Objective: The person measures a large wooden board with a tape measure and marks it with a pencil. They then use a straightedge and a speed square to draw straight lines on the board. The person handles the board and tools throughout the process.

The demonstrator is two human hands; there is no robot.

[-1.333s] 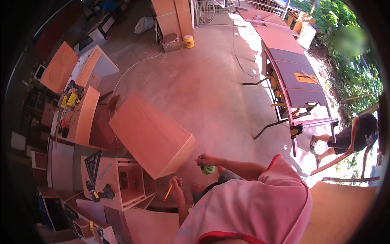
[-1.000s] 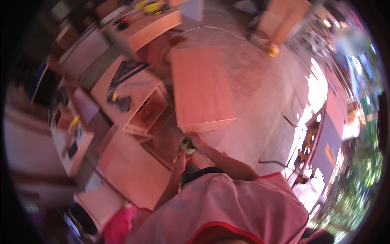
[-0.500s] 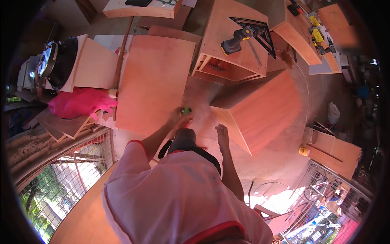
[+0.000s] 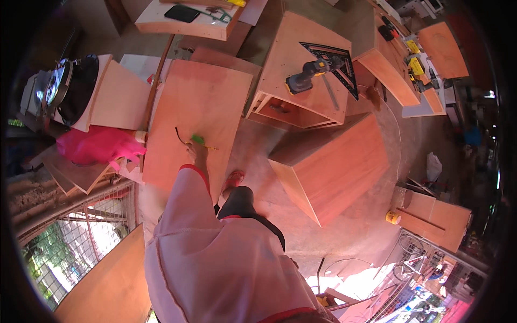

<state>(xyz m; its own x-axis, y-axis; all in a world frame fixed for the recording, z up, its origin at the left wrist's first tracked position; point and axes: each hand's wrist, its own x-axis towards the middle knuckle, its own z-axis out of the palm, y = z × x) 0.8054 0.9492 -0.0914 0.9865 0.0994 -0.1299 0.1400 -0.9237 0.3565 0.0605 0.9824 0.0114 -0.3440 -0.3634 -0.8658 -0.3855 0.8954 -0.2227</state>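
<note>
Head view, looking down past my pale, red-trimmed shirt (image 4: 231, 258). My left hand (image 4: 199, 155) has moved outward from beside my leg and now reaches over the broad wood panel (image 4: 196, 99) on my left; my right hand, visible half a second earlier, has left the view, so its grip cannot be told. The left fingers appear closed on a green tape measure (image 4: 197, 139), with a slim yellow pencil (image 4: 212, 148) crossing the same grip. Both tools are thus brought above the panel's near half, leaving the work in my left hand alone; whether either touches the surface cannot be made out.

Materials and shapes: the panel is a flat, roughly rectangular sheet, reddish tan and smooth-looking. Right of my knee stands a long wooden box (image 4: 344, 169), its broad face faintly grained, its end paler. Beyond lies a squarish open-fronted carcass (image 4: 288, 59) of light wood. On its top, a grey-and-yellow power drill (image 4: 307, 78) lies by a black, slotted triangular square (image 4: 353, 81) and a narrow grey strip (image 4: 330, 92). Left of the panel, a soft, crumpled pink sheet (image 4: 97, 146) contrasts with the stiff boards.
</note>
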